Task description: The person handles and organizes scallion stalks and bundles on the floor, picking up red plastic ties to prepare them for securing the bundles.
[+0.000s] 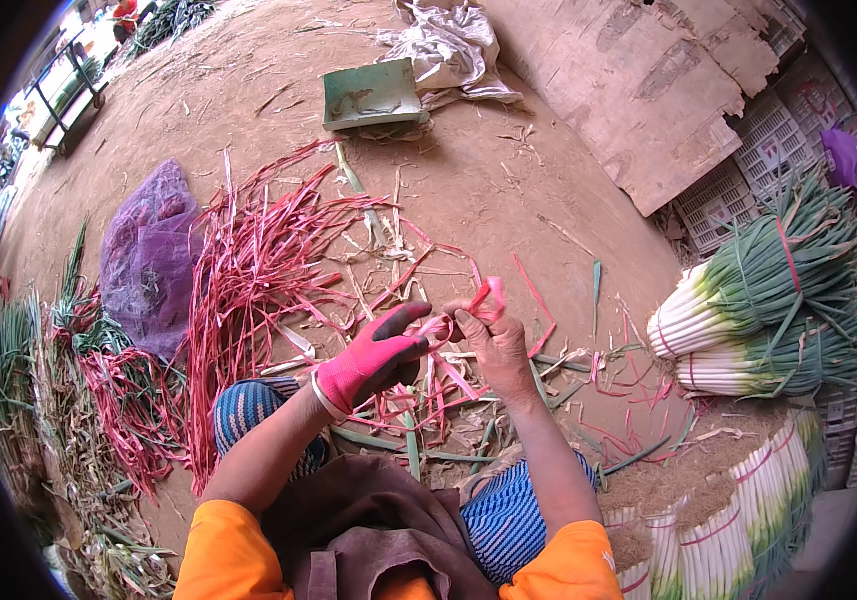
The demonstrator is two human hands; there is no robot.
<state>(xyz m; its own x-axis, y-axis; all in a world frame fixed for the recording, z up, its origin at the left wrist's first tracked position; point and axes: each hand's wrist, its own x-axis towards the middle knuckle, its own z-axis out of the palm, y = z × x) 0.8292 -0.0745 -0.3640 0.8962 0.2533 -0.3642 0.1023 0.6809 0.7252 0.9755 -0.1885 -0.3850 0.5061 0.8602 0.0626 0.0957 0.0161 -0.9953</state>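
Observation:
My left hand (368, 362), in a pink glove with dark fingers, is closed on a pink plastic strip (491, 292) in front of my knees. My bare right hand (498, 348) pinches the same strip just to the right, and a loop of it stands up above the fingers. The two hands nearly touch. A large heap of loose pink and red strips (248, 265) lies on the ground to my left. More strips and leaf scraps are scattered under my hands.
Tied green onion bundles (723, 310) are stacked at right, with more bundles (718, 545) at lower right. A purple mesh bag (151, 255) lies left, near leafy waste (73, 430). Ahead are a green dustpan-like scoop (373, 95), a white sack (443, 50) and a worn board (638, 100).

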